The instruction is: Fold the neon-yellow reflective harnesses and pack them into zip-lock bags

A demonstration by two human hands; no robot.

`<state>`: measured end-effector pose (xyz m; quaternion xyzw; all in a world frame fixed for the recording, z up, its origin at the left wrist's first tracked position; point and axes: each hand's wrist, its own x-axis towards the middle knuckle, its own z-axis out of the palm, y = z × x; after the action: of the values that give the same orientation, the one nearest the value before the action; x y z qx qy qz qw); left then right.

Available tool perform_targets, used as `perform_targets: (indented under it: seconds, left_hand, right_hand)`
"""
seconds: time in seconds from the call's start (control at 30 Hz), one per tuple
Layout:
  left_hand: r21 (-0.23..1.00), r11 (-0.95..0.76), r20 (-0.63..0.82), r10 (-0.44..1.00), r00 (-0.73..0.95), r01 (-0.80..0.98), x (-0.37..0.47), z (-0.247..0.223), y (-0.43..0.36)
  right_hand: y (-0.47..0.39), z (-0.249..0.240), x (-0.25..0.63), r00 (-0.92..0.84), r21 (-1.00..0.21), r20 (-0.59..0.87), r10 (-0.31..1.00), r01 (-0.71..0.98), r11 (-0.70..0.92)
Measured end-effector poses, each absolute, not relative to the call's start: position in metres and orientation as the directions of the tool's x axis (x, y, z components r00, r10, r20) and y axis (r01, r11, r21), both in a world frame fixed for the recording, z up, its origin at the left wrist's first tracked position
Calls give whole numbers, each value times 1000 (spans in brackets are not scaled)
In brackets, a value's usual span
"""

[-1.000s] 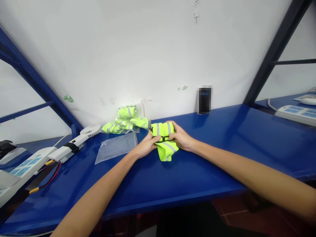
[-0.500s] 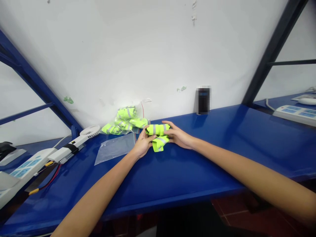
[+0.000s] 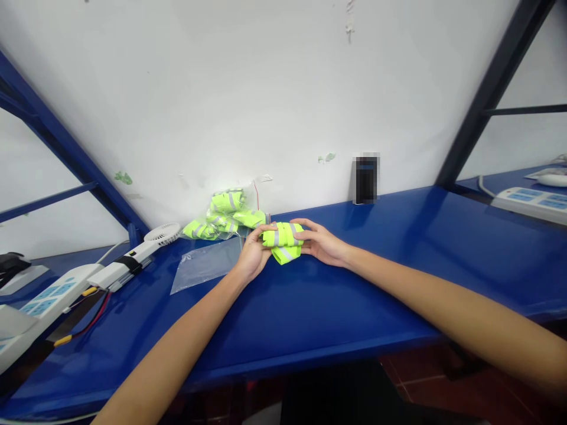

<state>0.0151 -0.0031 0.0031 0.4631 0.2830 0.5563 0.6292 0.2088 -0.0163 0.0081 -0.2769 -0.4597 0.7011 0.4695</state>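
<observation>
A neon yellow roll of fabric with grey reflective stripes (image 3: 283, 235) is held just above the blue table (image 3: 336, 301). My left hand (image 3: 254, 255) grips its left end, and my right hand (image 3: 324, 243) has its fingers around the right end. A short loose flap of the same fabric hangs below the roll between the hands. Behind and left of my left hand, several clear bags with similar yellow bundles (image 3: 227, 213) lie against the wall. A flat clear plastic bag (image 3: 206, 264) rests on the table beside my left forearm.
A small white fan (image 3: 163, 234) and a white power strip (image 3: 53, 298) with cables lie at the left. A pixelated dark object (image 3: 366, 180) leans on the wall. Another power strip (image 3: 531, 200) is at the far right. Slanted metal frames stand on both sides.
The hanging flap has become shorter and the roll has turned between my hands. My left fingers have shifted onto the top of the roll's left end.
</observation>
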Motion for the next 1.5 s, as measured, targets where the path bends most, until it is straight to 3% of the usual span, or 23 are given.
perform_targets:
  seconds: [0.17,0.43,0.9,1.17,1.37,1.5]
  left_hand:
    - [852,43,165,924,345,-522,16,14,-7]
    - [926,47,78,947,312,-374,16,10,-8]
    - [947,145,-27,926,377,-287,9,2,-2]
    - [958,96,22,914,404,-270,8,3,-4]
    - [969,43,66,903,424,-243,13,2,-9]
    - [978,-32,118,901,417,-207,16,2,-10]
  right_hand:
    - [-14,3,207,-321,-894,105,941,-445,-52]
    - [-18,3,204,-250,-946,144,957,-320,59]
    - [-13,0,210,-305,-919,394,867,-119,375]
    - [-14,3,210,-324,-918,384,864,-38,394]
    - [-14,3,207,-311,-968,166,936,-230,96]
    - [-14,-1,205,-308,-968,188,933,-221,121]
